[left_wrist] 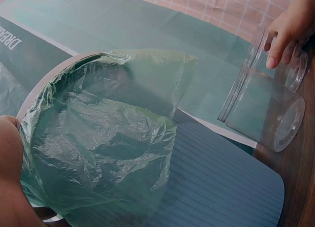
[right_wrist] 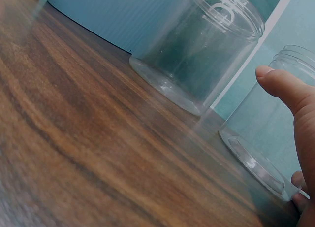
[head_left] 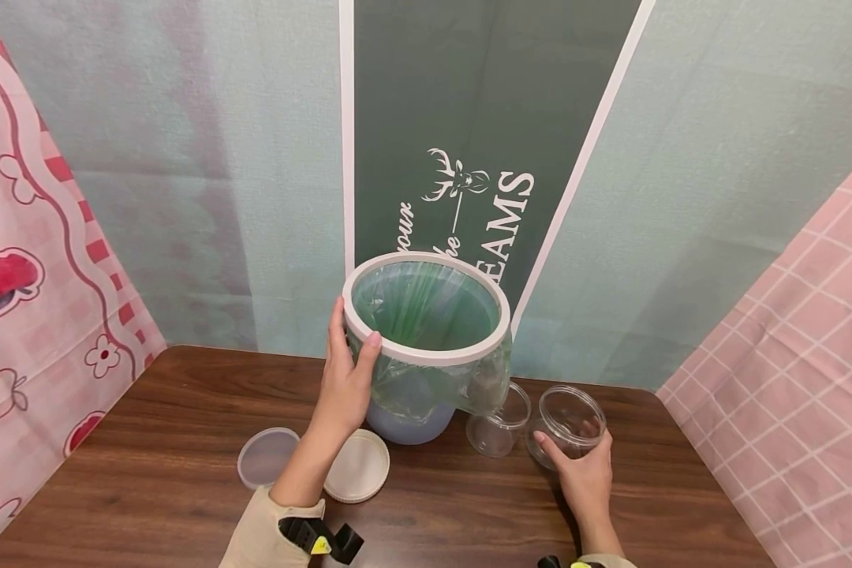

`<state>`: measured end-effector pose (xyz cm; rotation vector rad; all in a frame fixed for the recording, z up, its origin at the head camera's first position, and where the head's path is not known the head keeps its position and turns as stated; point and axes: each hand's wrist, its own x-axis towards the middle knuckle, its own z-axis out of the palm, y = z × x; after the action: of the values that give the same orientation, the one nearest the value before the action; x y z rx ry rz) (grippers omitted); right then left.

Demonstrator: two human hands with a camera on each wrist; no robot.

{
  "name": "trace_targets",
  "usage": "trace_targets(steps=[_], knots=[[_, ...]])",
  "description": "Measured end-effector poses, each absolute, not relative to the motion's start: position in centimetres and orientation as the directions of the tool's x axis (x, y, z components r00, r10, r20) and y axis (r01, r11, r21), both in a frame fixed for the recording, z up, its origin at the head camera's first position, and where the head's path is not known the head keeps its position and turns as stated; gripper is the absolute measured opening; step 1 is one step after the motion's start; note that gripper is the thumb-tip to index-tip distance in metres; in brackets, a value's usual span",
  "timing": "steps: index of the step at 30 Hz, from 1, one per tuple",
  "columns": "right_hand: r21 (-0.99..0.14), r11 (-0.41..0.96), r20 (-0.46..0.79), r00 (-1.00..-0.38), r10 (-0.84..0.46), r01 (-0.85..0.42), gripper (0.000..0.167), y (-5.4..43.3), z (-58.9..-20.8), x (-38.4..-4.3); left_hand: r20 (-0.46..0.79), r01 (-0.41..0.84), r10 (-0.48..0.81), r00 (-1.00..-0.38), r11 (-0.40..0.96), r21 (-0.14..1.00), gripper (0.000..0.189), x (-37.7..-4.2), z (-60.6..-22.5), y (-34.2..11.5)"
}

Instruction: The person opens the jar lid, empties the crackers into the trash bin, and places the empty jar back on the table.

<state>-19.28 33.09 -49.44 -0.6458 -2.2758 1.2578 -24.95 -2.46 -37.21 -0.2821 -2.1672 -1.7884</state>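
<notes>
A blue trash can (head_left: 403, 430) with a white rim ring (head_left: 433, 356) stands on the table, lined with a thin green plastic bag (head_left: 419, 386) that hangs over its outside. My left hand (head_left: 346, 386) grips the can's left side, thumb at the rim. At the right, my right hand (head_left: 584, 477) holds a clear plastic jar (head_left: 575, 414) between thumb and fingers; the jar has no lid on. A second open clear jar (right_wrist: 197, 54) stands between that one and the can, partly behind the bag in the head view.
On the wooden table (head_left: 454, 505), a translucent round lid (head_left: 261, 457) and a cream round lid (head_left: 360, 467) lie left of the can, near my left forearm. A green printed cloth (head_left: 483, 95) hangs behind, with pink patterned cloths at both sides.
</notes>
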Motion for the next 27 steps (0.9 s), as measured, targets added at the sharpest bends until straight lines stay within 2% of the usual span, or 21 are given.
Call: trace_targets(steps=[27], knots=[[-0.868,0.466,0.165,-0.787,0.594,0.17,0.112,33.08,-49.41,-19.3,0.362,0.348,-0.045,-0.931,0.189,0.918,0.077,-24.91,-37.21,-2.5]])
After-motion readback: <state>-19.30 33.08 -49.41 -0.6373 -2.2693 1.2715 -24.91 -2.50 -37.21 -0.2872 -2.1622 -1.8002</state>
